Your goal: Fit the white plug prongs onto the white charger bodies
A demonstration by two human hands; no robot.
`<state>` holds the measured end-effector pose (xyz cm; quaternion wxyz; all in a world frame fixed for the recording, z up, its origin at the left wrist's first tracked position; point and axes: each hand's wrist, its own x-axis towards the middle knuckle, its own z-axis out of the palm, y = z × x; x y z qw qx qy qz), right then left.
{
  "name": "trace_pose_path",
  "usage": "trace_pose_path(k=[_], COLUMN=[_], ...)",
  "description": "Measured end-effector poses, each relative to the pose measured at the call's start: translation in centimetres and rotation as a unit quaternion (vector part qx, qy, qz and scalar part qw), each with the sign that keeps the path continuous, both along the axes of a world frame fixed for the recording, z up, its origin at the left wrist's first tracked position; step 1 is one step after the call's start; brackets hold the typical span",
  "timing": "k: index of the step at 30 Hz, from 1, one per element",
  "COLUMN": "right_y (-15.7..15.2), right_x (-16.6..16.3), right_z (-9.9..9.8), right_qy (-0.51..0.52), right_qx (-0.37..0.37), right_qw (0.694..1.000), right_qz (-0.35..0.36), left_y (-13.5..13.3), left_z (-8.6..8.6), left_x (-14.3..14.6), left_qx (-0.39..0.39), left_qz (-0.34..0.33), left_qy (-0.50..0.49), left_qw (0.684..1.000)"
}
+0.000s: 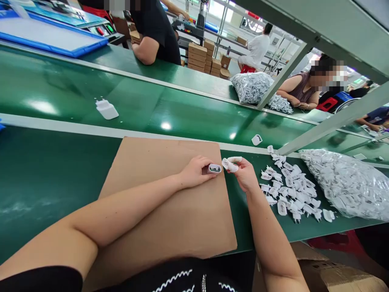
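Note:
My left hand (196, 171) rests on a brown cardboard sheet (170, 211) and is closed round a small white charger shell (214, 168), whose open end faces right. Just to its right, my right hand (244, 173) pinches a small white plug part (230, 165) between fingers that wear white finger cots. The two parts are a short gap apart. A spread of several loose white plug parts (288, 190) lies on the green table right of my right hand.
A clear plastic bag of white parts (346, 182) lies at the right. On the green conveyor belt (60, 89) sit a white charger (106, 109) and a smaller white piece (257, 140). Other people work across the belt. A cardboard box (331, 275) stands below right.

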<state>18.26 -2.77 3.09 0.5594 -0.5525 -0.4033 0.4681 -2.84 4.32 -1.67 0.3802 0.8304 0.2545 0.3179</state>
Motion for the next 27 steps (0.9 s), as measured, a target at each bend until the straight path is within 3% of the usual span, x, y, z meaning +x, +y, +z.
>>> trace_pose_path(k=[4, 7, 9, 12, 14, 17, 27], right_y=[-0.1, -0.6, -1.2, -1.8, -1.7, -1.3, -1.1], right_x=[0.4, 0.4, -0.1, -1.2, -2.0, -2.9, -2.7], right_z=[-0.6, -0.3, 0.2, 0.9, 1.0, 0.6, 1.1], right_qy=[-0.051, -0.169, -0.294, -0.451, -0.517, -0.572, -0.58], right_qx=[0.027, 0.065, 0.107, 0.176, 0.194, 0.184, 0.194], right_qw=[0.998, 0.983, 0.95, 0.875, 0.832, 0.796, 0.788], right_qz=[0.0, -0.004, -0.01, 0.019, 0.046, 0.068, 0.069], left_y=[0.0, 0.0, 0.1, 0.3, 0.4, 0.5, 0.4], left_z=[0.1, 0.0, -0.1, -0.4, -0.6, -0.7, -0.2], left_x=[0.0, 0.1, 0.1, 0.2, 0.2, 0.2, 0.3], left_qx=[0.008, 0.011, 0.012, 0.009, 0.006, 0.002, -0.026], left_qz=[-0.003, 0.001, 0.003, 0.003, -0.002, -0.007, 0.0], left_qy=[0.0, 0.0, -0.001, -0.006, -0.013, -0.024, -0.016], left_qw=[1.0, 1.0, 1.0, 1.0, 1.0, 1.0, 1.0])
